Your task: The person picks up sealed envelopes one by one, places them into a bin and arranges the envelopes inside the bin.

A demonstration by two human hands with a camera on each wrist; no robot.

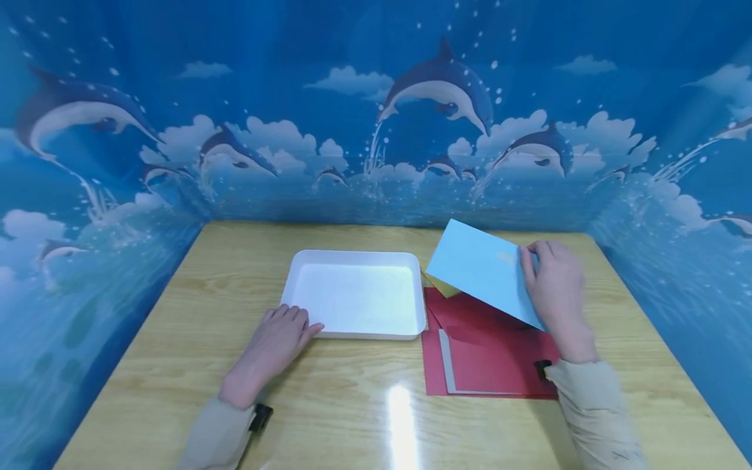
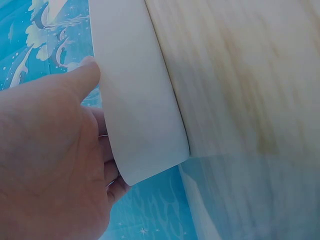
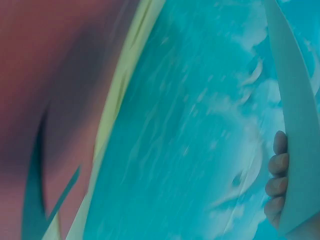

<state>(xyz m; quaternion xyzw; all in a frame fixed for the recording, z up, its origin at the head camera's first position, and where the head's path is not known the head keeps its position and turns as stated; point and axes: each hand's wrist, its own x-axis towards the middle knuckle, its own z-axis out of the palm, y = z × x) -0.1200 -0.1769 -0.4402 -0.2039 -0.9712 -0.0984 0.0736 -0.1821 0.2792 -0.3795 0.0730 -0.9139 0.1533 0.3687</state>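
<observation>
My left hand (image 1: 279,337) grips the front left corner of a shallow white tray (image 1: 352,328), with the thumb at its front rim. In the left wrist view the fingers (image 2: 116,192) go round behind the tray's end. On the right, my right hand (image 1: 555,281) pinches a light blue paper sheet (image 1: 478,264) by its right edge, holding it tilted above a stack of red paper pieces (image 1: 499,359). Fingertips (image 3: 277,186) show along one face of the blue sheet in the right wrist view. A yellow paper piece (image 1: 444,286) peeks out beneath it.
The tray and the papers lie side by side on a wooden table (image 1: 329,405). A grey-white strip (image 1: 448,360) shows among the red pieces. Blue dolphin-printed sheeting (image 1: 376,189) walls the table at the back and both sides.
</observation>
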